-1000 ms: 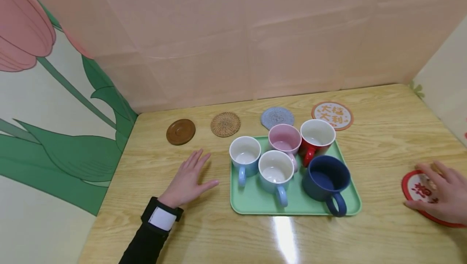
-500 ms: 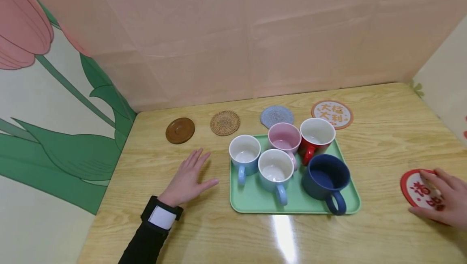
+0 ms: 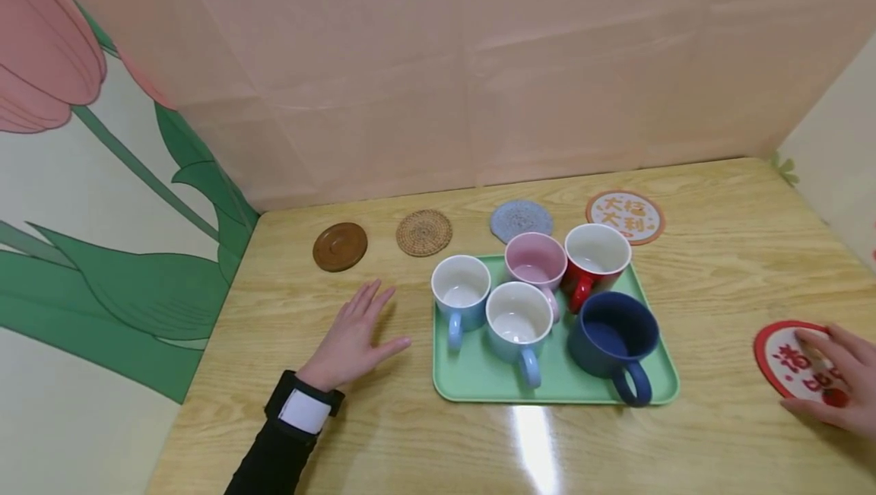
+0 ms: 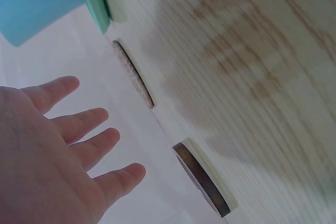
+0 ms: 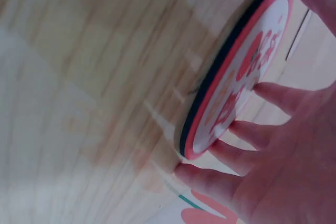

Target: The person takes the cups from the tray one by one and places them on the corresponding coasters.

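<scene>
My left hand (image 3: pixel 349 347) lies spread at the left of the green tray (image 3: pixel 479 385), holding nothing; in the left wrist view its fingers (image 4: pixel 97 148) are apart. At the right edge, my right hand (image 3: pixel 845 381) hovers over or touches a round red-rimmed coaster (image 3: pixel 787 347) with red characters. The right wrist view shows the fingers (image 5: pixel 247 158) loosely spread along the coaster (image 5: pixel 244 72), the thumb near its far end. Contact is hard to tell. On the tray stand two light blue mugs (image 3: pixel 461 316) (image 3: pixel 513 343), a pink mug (image 3: pixel 537 278), a red mug (image 3: pixel 605 282) and a navy mug (image 3: pixel 595 350).
Along the back of the wooden table (image 3: pixel 383 442) lie a brown wooden coaster (image 3: pixel 340 246), a woven coaster (image 3: pixel 423 233), a grey-blue coaster (image 3: pixel 520 217) and an orange-rimmed coaster (image 3: pixel 630 214). Behind rises a pink backdrop (image 3: pixel 465 84).
My right hand has drawn right and nearer to me, uncovering more of the red-rimmed coaster. My left hand, the tray and the mugs stay in place.
</scene>
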The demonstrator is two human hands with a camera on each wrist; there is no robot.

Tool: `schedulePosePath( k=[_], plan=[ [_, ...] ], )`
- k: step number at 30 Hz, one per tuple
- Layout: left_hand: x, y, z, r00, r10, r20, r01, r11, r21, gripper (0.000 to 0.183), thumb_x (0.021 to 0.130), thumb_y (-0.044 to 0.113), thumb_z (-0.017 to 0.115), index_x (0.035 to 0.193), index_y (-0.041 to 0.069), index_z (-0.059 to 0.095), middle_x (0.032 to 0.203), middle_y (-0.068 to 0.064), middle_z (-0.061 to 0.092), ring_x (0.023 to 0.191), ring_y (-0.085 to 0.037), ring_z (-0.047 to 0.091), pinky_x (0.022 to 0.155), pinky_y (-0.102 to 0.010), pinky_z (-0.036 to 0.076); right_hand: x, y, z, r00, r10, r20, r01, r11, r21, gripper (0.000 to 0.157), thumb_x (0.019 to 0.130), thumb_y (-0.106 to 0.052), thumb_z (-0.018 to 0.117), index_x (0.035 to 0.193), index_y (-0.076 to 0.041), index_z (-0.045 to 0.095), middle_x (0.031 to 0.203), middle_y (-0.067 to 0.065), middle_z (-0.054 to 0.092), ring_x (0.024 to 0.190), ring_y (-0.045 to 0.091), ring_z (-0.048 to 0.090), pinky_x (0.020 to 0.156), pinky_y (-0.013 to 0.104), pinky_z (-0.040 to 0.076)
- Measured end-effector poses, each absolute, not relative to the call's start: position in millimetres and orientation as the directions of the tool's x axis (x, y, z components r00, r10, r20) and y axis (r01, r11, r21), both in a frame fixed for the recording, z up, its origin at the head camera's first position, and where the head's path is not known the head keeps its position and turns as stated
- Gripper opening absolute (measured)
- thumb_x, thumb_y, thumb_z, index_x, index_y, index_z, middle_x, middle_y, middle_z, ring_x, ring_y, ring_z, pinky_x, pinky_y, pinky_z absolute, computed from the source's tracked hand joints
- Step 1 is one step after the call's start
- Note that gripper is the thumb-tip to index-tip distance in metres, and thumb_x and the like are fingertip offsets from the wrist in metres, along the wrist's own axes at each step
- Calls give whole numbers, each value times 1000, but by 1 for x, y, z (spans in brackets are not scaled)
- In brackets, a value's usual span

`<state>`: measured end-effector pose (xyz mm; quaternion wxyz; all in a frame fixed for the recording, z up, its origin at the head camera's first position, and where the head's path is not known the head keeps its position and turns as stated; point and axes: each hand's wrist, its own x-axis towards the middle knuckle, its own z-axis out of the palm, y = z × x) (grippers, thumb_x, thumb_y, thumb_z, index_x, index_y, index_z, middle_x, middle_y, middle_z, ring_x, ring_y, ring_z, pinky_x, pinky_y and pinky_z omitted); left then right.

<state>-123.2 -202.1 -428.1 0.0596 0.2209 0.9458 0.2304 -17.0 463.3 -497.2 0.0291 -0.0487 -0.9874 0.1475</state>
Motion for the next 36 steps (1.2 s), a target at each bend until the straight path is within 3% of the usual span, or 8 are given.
schedulePosePath(
  k=[6, 9, 12, 16, 21, 26, 30, 36],
  plan=[
    [-123, -202, -426, -898, 439, -13, 384, 799, 463, 86, 94, 53, 67, 158, 6, 33, 164, -25, 24, 152, -43, 18, 117, -66, 21, -12, 469, -504, -991, 111, 80, 74, 927, -368, 130, 65, -37, 97, 160, -3, 16, 162, 36, -7, 148, 56, -7, 116, 68, -9],
    [-124, -202, -426, -899, 438, -17, 382, 802, 459, 86, 94, 54, 66, 158, 7, 33, 164, -24, 23, 153, -42, 17, 117, -66, 21, -14, 463, -501, -987, 95, 132, 28, 901, -434, 118, 72, -37, 94, 160, -6, 23, 161, 39, -1, 149, 56, -4, 118, 65, -8],
    [-124, -201, -425, -898, 440, -15, 386, 802, 456, 86, 94, 54, 66, 158, 6, 34, 164, -25, 23, 152, -43, 18, 117, -66, 21, -20, 458, -495, -976, 56, 213, -50, 887, -460, 107, 75, -47, 90, 153, 0, 34, 158, 43, 9, 148, 59, 4, 120, 64, -4],
    [-124, -200, -423, -897, 441, -8, 387, 796, 465, 87, 94, 52, 68, 157, 4, 34, 163, -26, 24, 152, -44, 18, 118, -66, 20, -33, 456, -487, -972, 20, 236, -82, 905, -416, 105, 72, -55, 89, 140, 9, 39, 155, 45, 15, 143, 64, 13, 119, 67, 3],
    [-122, -200, -423, -902, 431, -33, 368, 804, 468, 87, 94, 53, 68, 158, 6, 33, 164, -25, 23, 153, -43, 17, 118, -66, 19, -48, 454, -475, -992, 38, 120, -6, 939, -343, 103, 74, -48, 89, 142, 7, 35, 154, 45, 12, 138, 69, 14, 110, 77, 12],
    [-122, -200, -424, -903, 425, -55, 353, 811, 467, 88, 94, 55, 67, 159, 8, 32, 165, -23, 21, 154, -41, 15, 118, -66, 19, -62, 453, -467, -988, -59, 145, -98, 955, -281, 96, 77, -49, 87, 134, 11, 40, 141, 51, 26, 128, 70, 27, 103, 78, 23],
    [-122, -200, -424, -903, 426, -58, 353, 810, 468, 88, 94, 55, 66, 159, 7, 31, 165, -23, 21, 154, -41, 15, 118, -66, 19, -76, 455, -463, -977, -131, 168, -173, 948, -266, 91, 72, -44, 91, 127, 12, 45, 131, 54, 34, 119, 70, 36, 95, 78, 32],
    [-122, -199, -424, -903, 426, -54, 355, 811, 466, 88, 94, 54, 67, 159, 7, 31, 165, -23, 22, 153, -41, 15, 119, -65, 19, -103, 459, -460, -960, -222, 171, -257, 939, -229, 87, 55, -30, 99, 119, 6, 51, 120, 43, 42, 95, 61, 50, 74, 68, 44]
  ],
)
